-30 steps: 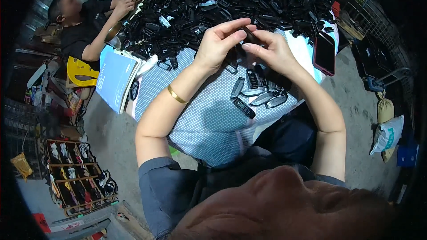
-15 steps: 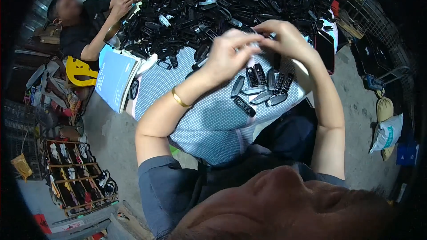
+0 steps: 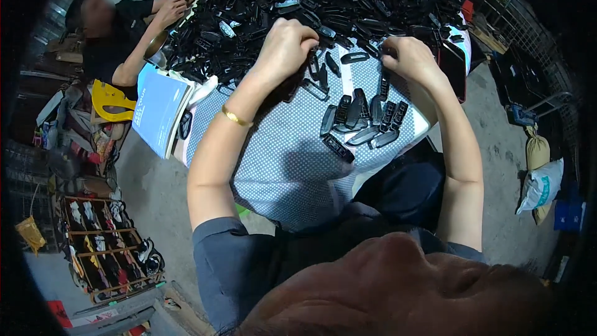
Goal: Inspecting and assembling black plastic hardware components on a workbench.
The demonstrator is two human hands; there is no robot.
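A large heap of black plastic key fob cases (image 3: 336, 6) covers the far part of the cloth-covered table. At the heap's near edge, left of centre, is my left hand (image 3: 286, 45), its fingers curled and pressed together by loose cases; what they hold is hidden. My right hand (image 3: 411, 59) is bent over the right part of the same edge, thumb and fingers drawn together, with their grip hidden among dark pieces. Between and nearer than the hands lies a small group of cases (image 3: 357, 112). One single case (image 3: 339, 147) lies closest to me.
At the table's left edge lies a blue book (image 3: 163, 109). Behind it a person (image 3: 118, 37) works with both hands by the heap. A dark flat device (image 3: 454, 73) lies right of my right hand. A yellow stool (image 3: 112, 101) and a rack (image 3: 106, 242) are on the left.
My hands have moved apart from close together above the small group. The left went left to the heap's edge, the right slightly right. More cases lie in and above the small group.
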